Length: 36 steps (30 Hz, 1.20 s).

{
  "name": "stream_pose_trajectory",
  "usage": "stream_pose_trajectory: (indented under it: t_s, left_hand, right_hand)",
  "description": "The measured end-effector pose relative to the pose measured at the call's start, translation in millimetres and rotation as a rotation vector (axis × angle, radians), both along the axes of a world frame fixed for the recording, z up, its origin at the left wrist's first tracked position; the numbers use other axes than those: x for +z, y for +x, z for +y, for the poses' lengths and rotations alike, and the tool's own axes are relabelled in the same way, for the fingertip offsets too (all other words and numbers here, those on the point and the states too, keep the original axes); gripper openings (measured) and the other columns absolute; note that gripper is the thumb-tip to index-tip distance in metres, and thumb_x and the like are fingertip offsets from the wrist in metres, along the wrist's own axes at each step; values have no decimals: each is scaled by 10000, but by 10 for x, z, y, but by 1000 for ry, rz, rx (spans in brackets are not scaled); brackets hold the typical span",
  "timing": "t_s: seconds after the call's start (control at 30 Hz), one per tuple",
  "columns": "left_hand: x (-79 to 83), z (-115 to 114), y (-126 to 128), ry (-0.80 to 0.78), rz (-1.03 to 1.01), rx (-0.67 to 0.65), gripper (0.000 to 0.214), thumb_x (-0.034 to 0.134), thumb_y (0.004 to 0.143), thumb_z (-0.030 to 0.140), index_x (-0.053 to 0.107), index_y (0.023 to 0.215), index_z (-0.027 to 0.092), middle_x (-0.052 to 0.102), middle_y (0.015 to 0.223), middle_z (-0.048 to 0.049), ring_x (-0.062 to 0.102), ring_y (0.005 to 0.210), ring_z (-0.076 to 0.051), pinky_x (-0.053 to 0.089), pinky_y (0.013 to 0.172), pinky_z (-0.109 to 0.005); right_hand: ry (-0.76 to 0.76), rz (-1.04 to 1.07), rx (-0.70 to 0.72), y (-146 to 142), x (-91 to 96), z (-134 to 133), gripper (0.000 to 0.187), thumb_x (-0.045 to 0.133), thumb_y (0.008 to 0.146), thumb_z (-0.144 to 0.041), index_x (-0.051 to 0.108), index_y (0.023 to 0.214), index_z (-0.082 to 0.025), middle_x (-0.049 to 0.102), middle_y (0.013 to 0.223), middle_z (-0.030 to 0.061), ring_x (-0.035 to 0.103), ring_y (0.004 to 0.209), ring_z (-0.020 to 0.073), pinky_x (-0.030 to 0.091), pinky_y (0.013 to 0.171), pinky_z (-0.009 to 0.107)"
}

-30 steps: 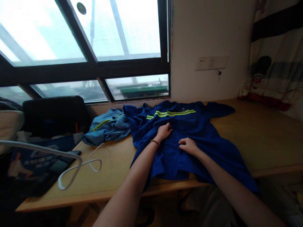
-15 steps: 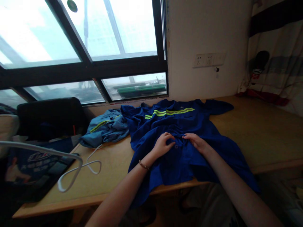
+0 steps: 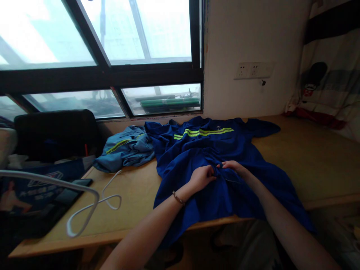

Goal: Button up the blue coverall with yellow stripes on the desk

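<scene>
A dark blue work shirt (image 3: 180, 161) with yellow reflective stripes across the chest lies spread on the wooden table (image 3: 135, 198), its hem hanging over the front edge. At the middle of its front, my left hand (image 3: 203, 177) is closed, fingers pinching the cloth along the button placket. Right beside it, my right hand (image 3: 234, 167) grips the other edge of the placket between thumb and fingers. Cloth bunches up between the two hands. Any button there is hidden by my fingers.
A crumpled lighter blue garment (image 3: 126, 148) with yellow trim lies left of the shirt. A white cable (image 3: 97, 193) loops over the table's left part. Beyond it stand a black bag-like object (image 3: 56, 131) and a dark tablet-like slab (image 3: 53, 213). A wall socket (image 3: 254, 70) sits above the table.
My left hand has moved right and closed on the cloth, covering the button seen before. Both hands are now nearer together, and the placket edge is lifted and bunched.
</scene>
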<state>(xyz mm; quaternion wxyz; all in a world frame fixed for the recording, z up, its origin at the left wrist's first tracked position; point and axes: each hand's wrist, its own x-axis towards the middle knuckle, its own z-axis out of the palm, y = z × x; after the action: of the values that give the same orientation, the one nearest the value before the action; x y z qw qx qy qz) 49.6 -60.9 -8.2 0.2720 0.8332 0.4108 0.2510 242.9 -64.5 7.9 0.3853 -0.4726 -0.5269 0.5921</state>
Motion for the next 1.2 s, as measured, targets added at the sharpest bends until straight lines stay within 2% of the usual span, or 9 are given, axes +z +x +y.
stream_pose_trajectory:
  t_s: [0.1,0.17,0.33,0.4,0.5,0.67,0.87,1.03,1.2]
  left_hand:
    - [-12,2,5,-15,-14,49,154,667,620,268,571,720,201,610,662,3,547,585,-144,338,508,-222]
    - [-13,10,13,-107,-103,63,151,665,626,278,556,675,186,602,620,1,550,550,-137,358,498,-223]
    - [85,9,33,-703,-531,114,200,678,632,247,516,663,135,616,587,-43,593,495,-144,458,482,-243]
    - [154,-10,27,-840,-675,146,210,702,611,197,530,696,110,639,633,-74,622,540,-157,496,527,-256]
    - [228,-39,8,-936,-809,148,215,706,602,131,544,736,86,657,682,-105,645,600,-176,525,592,-272]
    - [228,-38,-1,-978,-880,154,179,666,624,66,545,755,73,664,707,-124,654,639,-191,533,633,-279]
    - [188,-14,7,-970,-871,139,161,666,624,70,565,749,67,662,692,-118,647,614,-171,531,627,-263]
    - [172,-26,28,-929,-873,125,202,706,602,141,594,751,64,653,694,-103,636,618,-158,525,625,-253]
    - [151,-58,88,-851,-860,178,279,729,584,287,590,737,99,605,618,-31,576,546,-87,484,538,-189]
  right_hand:
    - [-110,43,12,-12,11,-13,223,526,639,-241,657,796,-150,645,637,41,601,566,164,471,561,278]
    - [-126,56,8,-23,26,-29,220,532,640,-231,659,801,-152,652,651,43,609,587,169,473,576,280]
    - [-155,102,39,-87,72,-96,201,560,652,-222,665,803,-143,668,693,52,624,662,183,481,645,292]
    - [-177,145,61,-113,85,-118,193,574,658,-228,668,799,-135,671,714,60,627,698,187,479,681,294]
    - [-203,225,86,-130,84,-125,212,583,680,-258,672,819,-125,673,739,70,625,702,178,472,705,293]
    - [-116,242,69,-130,27,-122,264,609,688,-301,671,889,-142,660,763,58,601,687,147,452,660,262]
    - [297,-27,-83,-152,11,-145,180,609,700,-302,696,802,-182,568,794,7,500,585,75,372,510,201]
    - [399,-141,-78,-166,-8,-130,139,616,674,-288,681,717,-173,566,758,16,517,577,103,402,511,231]
    - [505,-300,-141,-222,-45,-142,104,631,650,-241,614,727,-173,568,667,-3,529,604,123,419,553,239]
